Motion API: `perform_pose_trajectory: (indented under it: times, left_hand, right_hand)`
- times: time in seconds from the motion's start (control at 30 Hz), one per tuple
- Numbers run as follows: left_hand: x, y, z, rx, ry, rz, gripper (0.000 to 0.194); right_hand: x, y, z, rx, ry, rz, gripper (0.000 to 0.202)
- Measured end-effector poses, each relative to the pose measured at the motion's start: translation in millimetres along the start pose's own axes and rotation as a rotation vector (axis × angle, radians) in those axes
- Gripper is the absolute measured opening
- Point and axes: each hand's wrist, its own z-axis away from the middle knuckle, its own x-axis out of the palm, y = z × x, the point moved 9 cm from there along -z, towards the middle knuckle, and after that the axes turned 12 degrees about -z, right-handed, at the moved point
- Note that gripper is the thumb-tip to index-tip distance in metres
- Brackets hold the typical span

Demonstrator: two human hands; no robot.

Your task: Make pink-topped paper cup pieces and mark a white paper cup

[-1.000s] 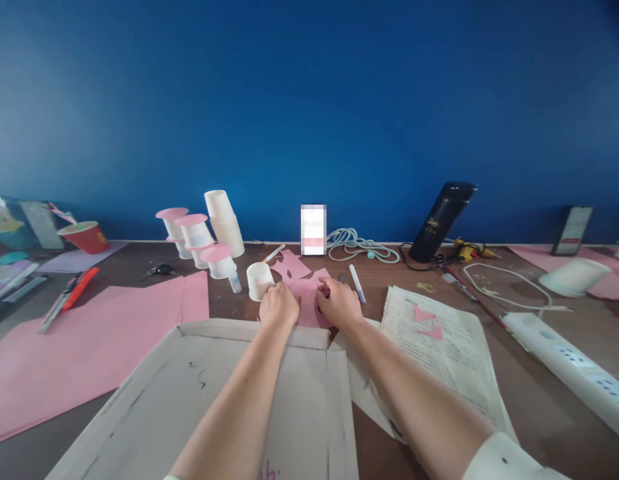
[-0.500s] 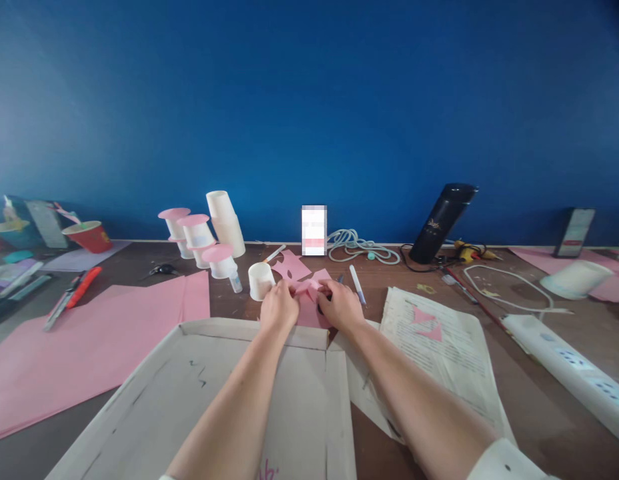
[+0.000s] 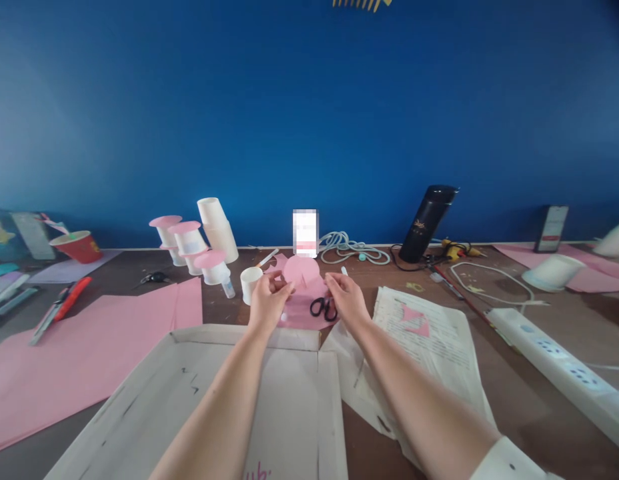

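A pink paper disc (image 3: 301,268) shows just beyond my hands, with a pink paper piece (image 3: 312,287) in front of it. My left hand (image 3: 270,297) has its fingers curled, thumb and forefinger pinched at the left edge of the pink paper piece. On the opposite edge are the bent fingertips of my right hand (image 3: 347,297). Black-handled scissors (image 3: 323,309) lie between the hands on pink paper, their blades hard to see. Left of my left hand is a white paper cup (image 3: 250,283).
White cups with pink discs (image 3: 187,240) stand stacked at left, beside a taller cup stack (image 3: 218,230). A white box lid (image 3: 199,400) lies under my forearms. Pink sheets (image 3: 104,333), a printed page (image 3: 429,347), a black flask (image 3: 427,223) and a power strip (image 3: 554,360) surround the area.
My hands have moved apart and opened the view of the paper between them. The disc now shows whole. The scissors, earlier mostly hidden by my right hand, lie in plain sight.
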Motion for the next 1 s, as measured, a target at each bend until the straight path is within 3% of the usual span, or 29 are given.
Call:
perform_pose_trajectory:
  times: [0.07, 0.17, 0.4, 0.57, 0.73, 1.0]
  left_hand:
    - [4.7, -3, 0, -0.027, -0.042, 0.120, 0.049]
    - [10.6, -9, -1, -0.059, -0.092, 0.217, 0.048]
    - [20.7, -16, 1, -0.117, -0.190, 0.292, 0.048]
    - [21.8, -21, 5, -0.200, -0.166, 0.321, 0.042]
    - [20.1, -24, 4, -0.194, -0.135, 0.290, 0.041]
    - [19.0, -22, 1, -0.170, -0.116, 0.379, 0.038]
  right_hand:
    - [9, 10, 2, 0.125, -0.084, -0.145, 0.045]
    - [19, 10, 6, 0.165, -0.169, -0.270, 0.045]
    - [22, 11, 7, 0.197, -0.172, -0.382, 0.038]
    - [23, 13, 7, 0.192, -0.154, -0.385, 0.036]
    - [25, 12, 11, 0.208, -0.168, -0.356, 0.038]
    - [45, 8, 21, 0.222, -0.387, -0.473, 0.035]
